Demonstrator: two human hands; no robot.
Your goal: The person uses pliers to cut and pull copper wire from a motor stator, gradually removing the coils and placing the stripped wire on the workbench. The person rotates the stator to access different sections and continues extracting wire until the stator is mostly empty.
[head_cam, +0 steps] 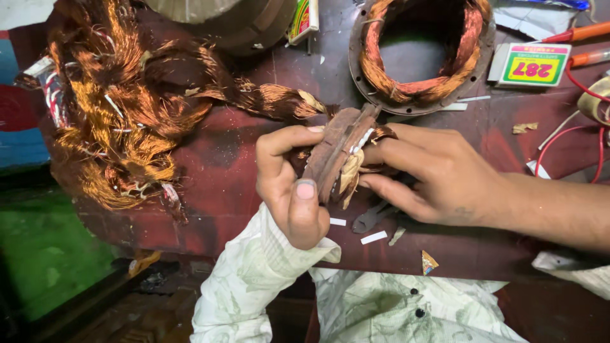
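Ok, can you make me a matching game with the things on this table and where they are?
Things:
1. rusty motor ring
2. pile of loose copper wire
3. round wound coil
4. pliers

Places:
A. top middle of the table
B. lying under the right hand
C. left side of the table
D. held between both hands

Pairs: 1-D, 2-C, 3-A, 4-B

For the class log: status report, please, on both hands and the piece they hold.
Left hand and right hand: both clamped on the rusty stator core. Core held on edge above the bench. Cutters lie beneath; pulled copper wire heaped left.
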